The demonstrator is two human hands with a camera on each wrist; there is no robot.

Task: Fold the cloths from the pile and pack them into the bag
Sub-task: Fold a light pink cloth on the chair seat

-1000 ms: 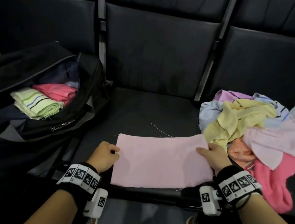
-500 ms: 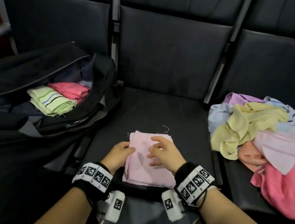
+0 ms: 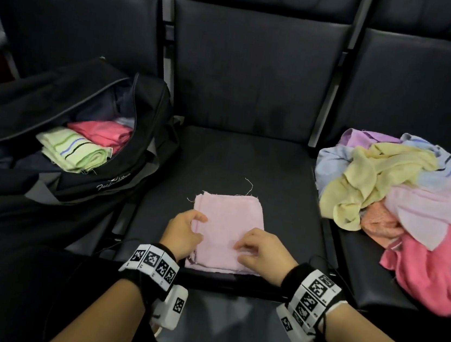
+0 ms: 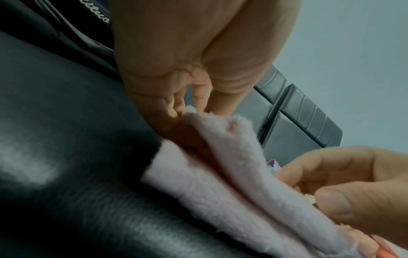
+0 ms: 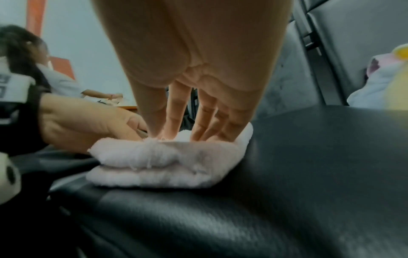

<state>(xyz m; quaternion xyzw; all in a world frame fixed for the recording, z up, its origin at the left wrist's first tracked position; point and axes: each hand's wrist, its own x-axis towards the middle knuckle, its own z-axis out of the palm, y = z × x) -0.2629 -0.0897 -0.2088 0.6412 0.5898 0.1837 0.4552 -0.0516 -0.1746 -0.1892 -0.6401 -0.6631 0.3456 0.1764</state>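
Observation:
A pale pink cloth (image 3: pixel 228 222) lies folded into a small square on the middle seat (image 3: pixel 248 162). My left hand (image 3: pixel 200 226) pinches the cloth's left edge; in the left wrist view its fingers (image 4: pixel 176 104) lift the top layer (image 4: pixel 232 139). My right hand (image 3: pixel 240 250) rests on the cloth's near part, and the right wrist view shows its straight fingers (image 5: pixel 205 118) pressing down on the cloth (image 5: pixel 165 160). The open black bag (image 3: pixel 47 177) sits on the left seat. The loose cloth pile (image 3: pixel 386 190) lies on the right seat.
Inside the bag lie a folded green striped cloth (image 3: pixel 76 152) and a folded red-pink cloth (image 3: pixel 101 133). Seat backs (image 3: pixel 254 69) rise behind all three seats. Metal dividers (image 3: pixel 316 142) separate them. Another person (image 5: pixel 33 57) sits far off to the left.
The long pink strip was folded in half, right end over left, into a square. My right hand came left with it, then drew back to the near part; my left hand stayed at the left edge.

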